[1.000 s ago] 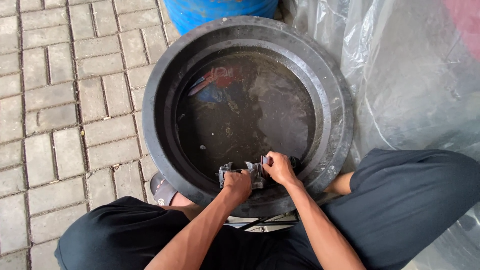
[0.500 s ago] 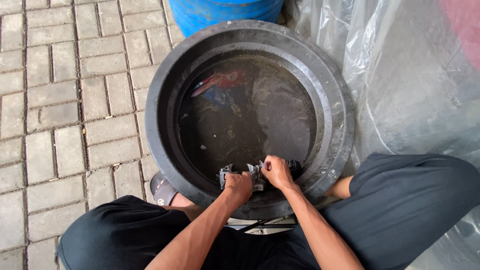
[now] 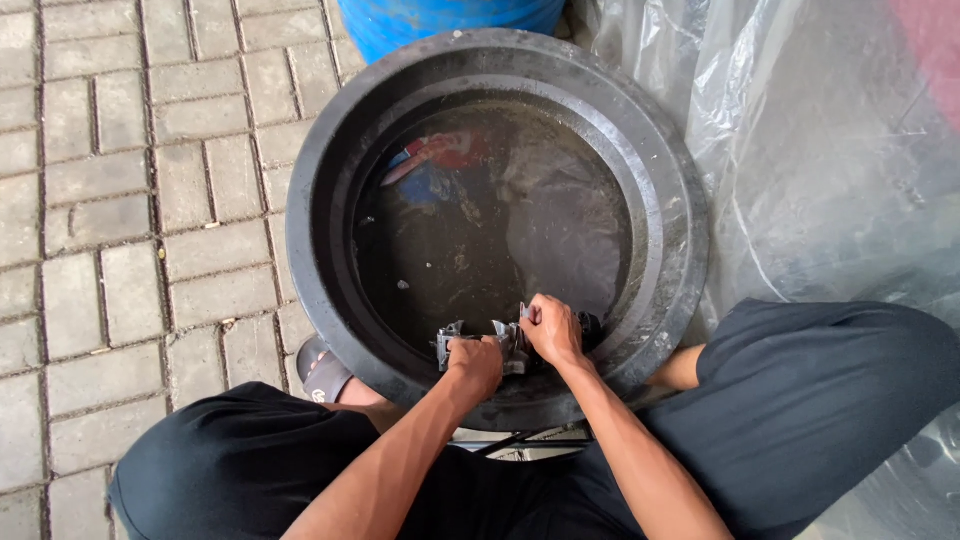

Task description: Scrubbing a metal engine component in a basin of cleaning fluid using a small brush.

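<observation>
A big round black tub (image 3: pixel 330 150) holds dark water. At its near edge, both hands grip a small grey metal part (image 3: pixel 506 340) just at the water surface. My left hand (image 3: pixel 476 362) closes over the left end of the part. My right hand (image 3: pixel 551 330) pinches its right end, fingers curled on top. Most of the part is hidden under the hands. My forearms reach in from between my knees in black trousers (image 3: pixel 800 400).
Grey paving bricks (image 3: pixel 120 200) cover the ground at the left. A blue barrel (image 3: pixel 450 20) stands behind the tub. Clear plastic sheeting (image 3: pixel 830 150) hangs at the right. A dark sandal (image 3: pixel 325 372) sits beside the tub's left near rim.
The hands stay on the metal part at the tub's near edge, shifting only slightly. The view has drifted a little to the right.
</observation>
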